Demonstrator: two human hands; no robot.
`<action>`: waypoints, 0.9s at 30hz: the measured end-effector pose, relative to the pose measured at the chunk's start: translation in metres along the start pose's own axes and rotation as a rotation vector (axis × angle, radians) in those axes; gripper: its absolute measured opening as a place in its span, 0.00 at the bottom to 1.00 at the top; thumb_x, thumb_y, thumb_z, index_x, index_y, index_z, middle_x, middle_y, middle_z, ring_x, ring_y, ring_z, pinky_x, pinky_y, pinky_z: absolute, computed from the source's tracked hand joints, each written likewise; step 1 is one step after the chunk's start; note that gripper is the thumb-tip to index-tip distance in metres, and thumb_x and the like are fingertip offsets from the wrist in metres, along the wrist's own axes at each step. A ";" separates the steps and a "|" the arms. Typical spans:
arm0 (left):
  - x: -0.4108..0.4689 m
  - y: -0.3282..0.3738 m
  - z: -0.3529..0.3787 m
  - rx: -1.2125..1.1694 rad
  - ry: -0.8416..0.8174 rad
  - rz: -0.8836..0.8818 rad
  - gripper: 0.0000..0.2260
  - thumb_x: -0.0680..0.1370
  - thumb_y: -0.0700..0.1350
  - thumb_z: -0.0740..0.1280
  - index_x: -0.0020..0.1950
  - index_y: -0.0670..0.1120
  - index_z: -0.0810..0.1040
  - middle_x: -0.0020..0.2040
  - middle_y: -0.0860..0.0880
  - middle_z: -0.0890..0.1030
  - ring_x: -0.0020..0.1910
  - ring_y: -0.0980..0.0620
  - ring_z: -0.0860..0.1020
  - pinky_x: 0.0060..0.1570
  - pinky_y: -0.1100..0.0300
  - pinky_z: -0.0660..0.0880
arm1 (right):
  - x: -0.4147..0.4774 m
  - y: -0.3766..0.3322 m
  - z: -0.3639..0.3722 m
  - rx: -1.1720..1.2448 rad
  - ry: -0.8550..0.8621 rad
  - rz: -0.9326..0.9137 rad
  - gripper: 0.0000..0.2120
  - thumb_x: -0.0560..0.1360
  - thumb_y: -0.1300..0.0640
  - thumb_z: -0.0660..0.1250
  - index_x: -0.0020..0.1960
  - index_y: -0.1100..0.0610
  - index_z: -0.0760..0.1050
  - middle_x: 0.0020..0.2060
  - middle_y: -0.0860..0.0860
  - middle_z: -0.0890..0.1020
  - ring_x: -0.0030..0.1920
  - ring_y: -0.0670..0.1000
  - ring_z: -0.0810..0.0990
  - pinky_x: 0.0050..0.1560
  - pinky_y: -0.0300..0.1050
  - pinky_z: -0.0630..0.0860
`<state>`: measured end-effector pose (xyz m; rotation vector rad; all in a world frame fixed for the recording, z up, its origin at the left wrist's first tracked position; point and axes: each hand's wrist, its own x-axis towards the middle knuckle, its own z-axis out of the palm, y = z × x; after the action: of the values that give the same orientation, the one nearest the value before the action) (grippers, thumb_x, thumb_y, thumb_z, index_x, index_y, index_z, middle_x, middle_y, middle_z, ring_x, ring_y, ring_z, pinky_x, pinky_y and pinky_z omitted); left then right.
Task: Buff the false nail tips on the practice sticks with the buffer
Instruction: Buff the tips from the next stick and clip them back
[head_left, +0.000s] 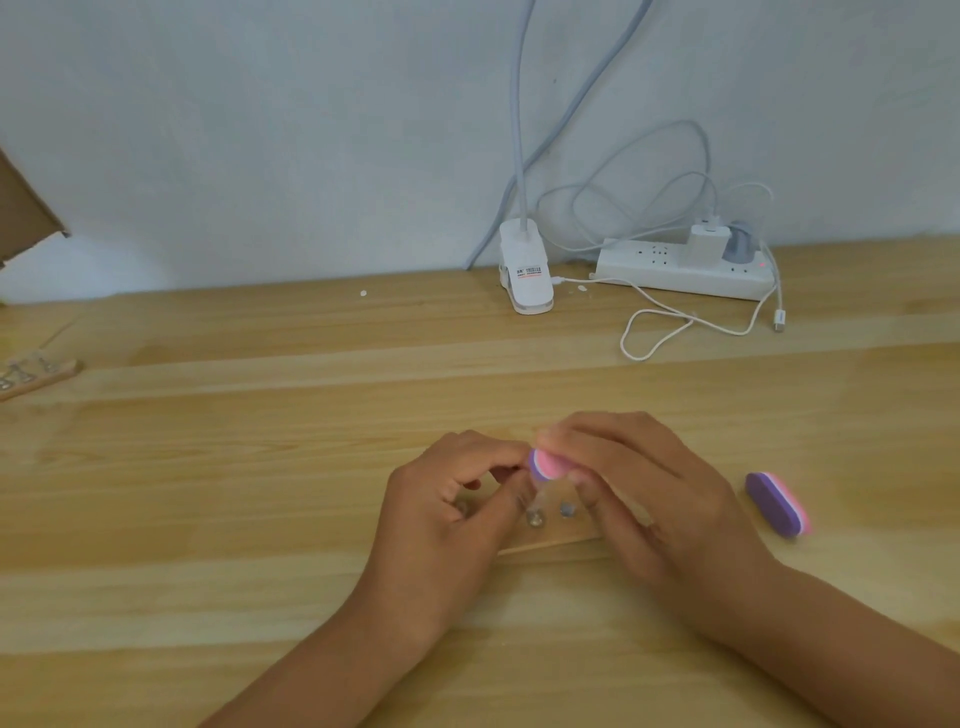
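My right hand (644, 488) grips a pink and purple buffer (701, 466) by its end, fingers curled over it. The buffer's tip sits on top of a clear practice stick (540, 493) that rises from a wooden holder (550, 540). My left hand (447, 509) pinches the top of that stick between thumb and forefinger, right beside the buffer. The nail tip itself is hidden by the fingers and buffer. Metal stick bases (566, 509) show on the holder between my hands.
A second purple and pink buffer (777, 503) lies on the wooden table to the right. Another wooden holder with sticks (31, 371) sits at the far left edge. A clip lamp (524, 270), power strip (680, 270) and white cables (675, 322) stand by the wall.
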<state>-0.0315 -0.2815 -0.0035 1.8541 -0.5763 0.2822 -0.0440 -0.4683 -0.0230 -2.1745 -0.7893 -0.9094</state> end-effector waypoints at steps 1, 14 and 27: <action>0.000 0.000 0.000 0.001 0.004 -0.002 0.04 0.73 0.46 0.71 0.47 0.52 0.85 0.37 0.55 0.82 0.40 0.56 0.77 0.41 0.64 0.70 | 0.000 0.000 0.000 0.001 0.004 0.003 0.14 0.79 0.65 0.63 0.63 0.63 0.79 0.58 0.54 0.81 0.58 0.51 0.79 0.60 0.43 0.75; 0.001 -0.002 -0.001 0.018 -0.003 0.022 0.05 0.74 0.48 0.70 0.48 0.53 0.84 0.39 0.58 0.82 0.40 0.57 0.77 0.41 0.62 0.72 | -0.001 -0.003 0.003 -0.014 -0.009 -0.051 0.15 0.76 0.71 0.67 0.62 0.64 0.80 0.56 0.57 0.82 0.55 0.54 0.81 0.55 0.47 0.78; -0.001 0.002 -0.002 -0.047 -0.002 -0.058 0.04 0.73 0.43 0.70 0.43 0.52 0.84 0.36 0.62 0.81 0.38 0.62 0.76 0.43 0.67 0.71 | 0.003 -0.001 -0.004 -0.064 0.131 0.079 0.11 0.79 0.64 0.64 0.59 0.63 0.81 0.54 0.54 0.82 0.55 0.52 0.81 0.60 0.39 0.74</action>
<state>-0.0327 -0.2802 -0.0017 1.8226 -0.5255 0.2273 -0.0447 -0.4694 -0.0184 -2.1593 -0.6141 -1.0377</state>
